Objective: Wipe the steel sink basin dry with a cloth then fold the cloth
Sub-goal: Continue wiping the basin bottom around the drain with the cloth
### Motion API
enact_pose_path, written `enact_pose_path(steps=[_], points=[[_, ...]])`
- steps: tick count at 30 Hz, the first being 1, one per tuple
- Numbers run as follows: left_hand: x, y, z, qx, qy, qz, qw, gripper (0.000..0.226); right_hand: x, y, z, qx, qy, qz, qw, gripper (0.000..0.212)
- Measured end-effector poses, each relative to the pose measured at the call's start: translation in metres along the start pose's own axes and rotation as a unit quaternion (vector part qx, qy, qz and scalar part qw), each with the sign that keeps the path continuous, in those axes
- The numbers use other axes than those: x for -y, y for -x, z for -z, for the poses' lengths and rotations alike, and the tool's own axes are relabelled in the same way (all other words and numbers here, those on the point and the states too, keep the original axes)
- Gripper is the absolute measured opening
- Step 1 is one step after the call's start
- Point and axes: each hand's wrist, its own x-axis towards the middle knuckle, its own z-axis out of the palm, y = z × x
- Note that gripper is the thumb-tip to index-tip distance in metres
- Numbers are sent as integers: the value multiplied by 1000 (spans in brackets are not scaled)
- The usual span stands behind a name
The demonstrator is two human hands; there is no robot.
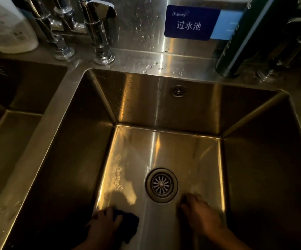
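Observation:
The deep steel sink basin [191, 109] fills the view, with a round drain strainer [161, 184] in its floor. Wet patches streak the floor left of the drain. My left hand [103, 224] grips a dark cloth [128, 222] and holds it against the near left part of the floor. My right hand [200, 213] is blurred and lies on the floor just right of the drain; something dark shows under its fingertips, and I cannot tell what it is.
Chrome taps [99, 31] stand on the back ledge at the left beside a white jug [7, 26]. A blue sign [191, 22] is on the backsplash, with a dark bottle [243, 38] to its right. Another basin [20, 98] lies to the left.

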Motion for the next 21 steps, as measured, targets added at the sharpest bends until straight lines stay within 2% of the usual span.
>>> enact_pose_path(steps=[3, 5, 7, 10, 12, 15, 18, 21], points=[[7, -2, 3, -30, 33, 6, 999, 59, -2, -5, -1, -23, 7, -5, 1000, 43], [13, -9, -3, -103, 45, -3, 994, 67, 1, -10, 0, -57, -4, -4, 998, 39], [21, -20, 8, -97, 50, -8, 994, 62, 4, -17, 3, -90, -26, -9, 996, 36], [31, -49, 26, -180, 84, 10, 980, 44, 8, -27, 8, -121, -83, -14, 989, 33], [40, -72, 47, -217, 111, 50, 969, 42, 7, -31, 12, -144, -129, -14, 981, 31], [57, -119, 81, -199, 128, 115, 965, 54, 0, -33, 15, -180, -125, -37, 975, 33], [71, -152, 113, -229, 148, 149, 951, 56, -10, -31, 18, -228, -86, -103, 964, 33], [73, -159, 130, -227, 214, 167, 935, 57, -10, -28, 22, -282, -191, -141, 930, 30]])
